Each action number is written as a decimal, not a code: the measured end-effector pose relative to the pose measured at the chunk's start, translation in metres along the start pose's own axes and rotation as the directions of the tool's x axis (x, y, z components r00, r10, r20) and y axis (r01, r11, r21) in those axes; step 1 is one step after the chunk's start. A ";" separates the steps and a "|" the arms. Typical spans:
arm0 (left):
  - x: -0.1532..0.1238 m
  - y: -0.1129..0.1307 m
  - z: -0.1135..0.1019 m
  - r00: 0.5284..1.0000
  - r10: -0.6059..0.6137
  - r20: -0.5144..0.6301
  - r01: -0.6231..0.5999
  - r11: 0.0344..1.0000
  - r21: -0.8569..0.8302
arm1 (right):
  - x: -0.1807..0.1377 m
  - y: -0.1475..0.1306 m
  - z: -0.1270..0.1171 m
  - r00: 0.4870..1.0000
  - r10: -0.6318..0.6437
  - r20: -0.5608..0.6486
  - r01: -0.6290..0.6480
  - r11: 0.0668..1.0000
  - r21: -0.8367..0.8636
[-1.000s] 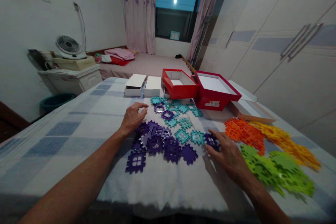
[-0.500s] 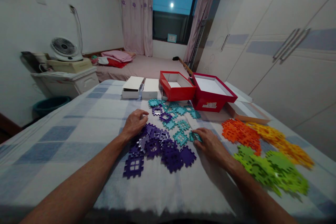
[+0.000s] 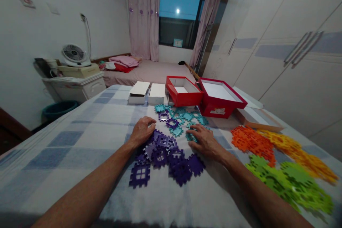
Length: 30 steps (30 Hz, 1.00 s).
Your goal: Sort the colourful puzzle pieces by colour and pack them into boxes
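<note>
My left hand (image 3: pixel 143 130) rests at the left edge of a heap of purple interlocking plastic tiles (image 3: pixel 160 156), fingers bent and apart with nothing seen in them. My right hand (image 3: pixel 205 141) lies with spread fingers over several teal tiles (image 3: pixel 190 136), touching them and partly hiding them. These square tiles have notched edges, and some have window-like cut-outs. More teal tiles (image 3: pixel 187 116) lie beyond, close to the boxes. Two purple tiles, including a hollow one (image 3: pixel 172 124), sit beside the teal ones.
To the right are piles of orange tiles (image 3: pixel 252 143), yellow tiles (image 3: pixel 300 153) and green tiles (image 3: pixel 290 183). Behind stand two white boxes (image 3: pixel 157 93), a red box (image 3: pixel 184 98) and a dark red box lid (image 3: pixel 217 109). A shallow tray (image 3: pixel 258 123) is at the right.
My right hand has moved left across the teal tiles, its fingers spreading over them and drawing them together. My left hand stays beside the purple heap. The camera view has shifted slightly.
</note>
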State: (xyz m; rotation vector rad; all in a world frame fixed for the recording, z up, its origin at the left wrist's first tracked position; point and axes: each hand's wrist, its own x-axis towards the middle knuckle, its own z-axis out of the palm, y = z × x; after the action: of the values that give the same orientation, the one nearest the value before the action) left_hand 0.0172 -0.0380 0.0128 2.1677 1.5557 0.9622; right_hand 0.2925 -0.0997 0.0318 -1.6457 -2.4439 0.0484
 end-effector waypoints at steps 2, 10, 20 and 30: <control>-0.002 0.003 0.002 1.000 -0.002 0.003 0.002 0.999 -0.033 | 0.009 0.007 -0.002 0.986 0.147 -0.081 -0.154 0.985 -0.078; -0.011 0.023 0.009 0.990 0.067 0.123 -0.023 0.943 -0.333 | 0.064 -0.037 0.000 0.990 0.073 -0.123 -0.071 0.997 0.021; -0.004 0.022 0.007 0.983 -0.180 -0.029 0.127 0.790 -0.599 | 0.063 -0.043 -0.010 0.960 0.179 -0.215 -0.139 0.972 0.188; 0.006 0.009 -0.003 0.881 -0.450 -0.144 0.223 0.664 -0.713 | 0.076 -0.070 -0.009 0.998 -0.055 -0.036 0.063 0.967 0.247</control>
State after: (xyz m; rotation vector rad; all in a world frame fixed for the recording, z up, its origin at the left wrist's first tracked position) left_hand 0.0227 -0.0363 0.0227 1.1938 1.3478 1.4952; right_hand 0.2020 -0.0568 0.0609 -1.4555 -2.3517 0.3068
